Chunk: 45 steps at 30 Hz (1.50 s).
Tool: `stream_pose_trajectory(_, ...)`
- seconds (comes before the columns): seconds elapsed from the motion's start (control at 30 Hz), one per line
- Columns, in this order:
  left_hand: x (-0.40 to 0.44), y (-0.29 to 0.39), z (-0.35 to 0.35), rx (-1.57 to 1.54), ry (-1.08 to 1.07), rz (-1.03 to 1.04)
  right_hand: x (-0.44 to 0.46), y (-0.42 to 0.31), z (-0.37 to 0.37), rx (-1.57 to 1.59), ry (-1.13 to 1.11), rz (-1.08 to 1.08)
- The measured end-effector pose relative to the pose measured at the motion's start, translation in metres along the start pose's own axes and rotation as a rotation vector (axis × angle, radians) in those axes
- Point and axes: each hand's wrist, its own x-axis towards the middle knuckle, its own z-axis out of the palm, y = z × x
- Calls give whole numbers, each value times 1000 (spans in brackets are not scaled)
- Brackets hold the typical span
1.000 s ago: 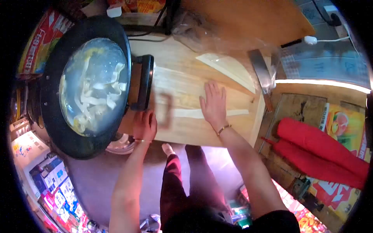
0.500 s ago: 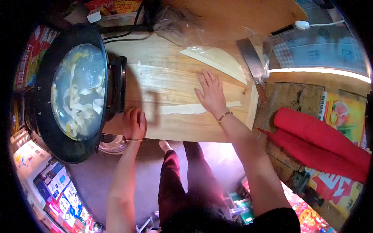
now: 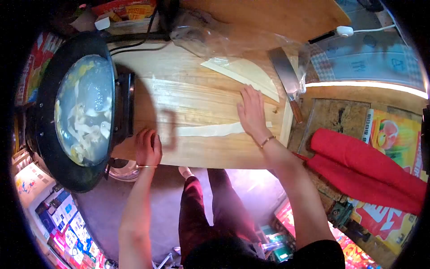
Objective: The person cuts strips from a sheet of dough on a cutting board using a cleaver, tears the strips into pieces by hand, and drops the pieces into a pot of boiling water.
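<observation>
A long flat strip of dough (image 3: 206,130) lies across the wooden board (image 3: 188,152). Over its right part, my right hand (image 3: 253,112) is spread with the fingers stretched toward the back, and it hides a bit of the strip. My left hand (image 3: 148,147) rests at the board's front left, beside the wok, with its fingers curled; whatever they may hold is hidden. Behind my right hand lies a larger folded sheet of dough (image 3: 242,74). To the left, a black wok (image 3: 47,134) holds cloudy liquid with pale noodles (image 3: 85,130) in it.
A cleaver (image 3: 286,74) lies at the board's back right, its wooden handle toward me. Crumpled clear plastic (image 3: 197,36) sits behind the dough sheet. A red cloth bundle (image 3: 358,166) lies on the right-hand wooden surface. The wok's side handle (image 3: 127,105) juts over the board.
My right hand has moved right along the strip. My left hand stays near the wok with its fingers curled. The view has shifted slightly, and the noodles in the liquid lie differently.
</observation>
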Motion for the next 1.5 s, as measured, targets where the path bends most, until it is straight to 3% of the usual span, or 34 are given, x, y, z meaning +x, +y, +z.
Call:
stream_pose_trajectory(0.17,-7,3,0,39,-44,-76,-2,9,-3,-106,-147,-117)
stream_pose_trajectory(0.33,2,2,0,104,-16,8,0,20,2,-85,-120,-155)
stream_pose_trajectory(0.37,-3,2,5,130,-26,-74,-9,20,4,-57,-155,-152)
stream_pose_trajectory(0.53,0,2,0,58,-34,-49,0,16,-13,-79,-166,-241)
stream_pose_trajectory(0.6,-3,-2,4,105,-27,-35,1,19,-20,-66,-69,21)
stream_pose_trajectory(0.63,-5,-2,7,105,-32,-42,-2,31,-16,-59,36,-14)
stream_pose_trajectory(0.87,3,6,2,68,-49,-132,-11,51,-8,-210,-66,-98)
stream_pose_trajectory(0.93,-3,4,1,104,-87,-131,-14,48,-9,-198,-32,-22)
stream_pose_trajectory(1.03,-11,3,3,95,-59,-125,-7,61,-9,29,-23,-105)
stream_pose_trajectory(1.13,-6,-14,16,-41,-21,-122,-5,61,-23,55,34,10)
stream_pose_trajectory(1.17,-10,-17,19,-34,-12,-113,-11,59,-26,-115,44,25)
stream_pose_trajectory(1.27,0,-1,8,52,-40,-102,-21,55,-11,-166,-76,-48)
stream_pose_trajectory(1.33,-8,6,1,125,-100,-113,-31,57,-10,-130,-37,17)
stream_pose_trajectory(1.47,1,5,1,89,-56,-90,-22,56,-18,-171,-112,-152)
stream_pose_trajectory(1.5,2,4,6,48,-8,-63,-16,49,-23,-134,-120,-68)
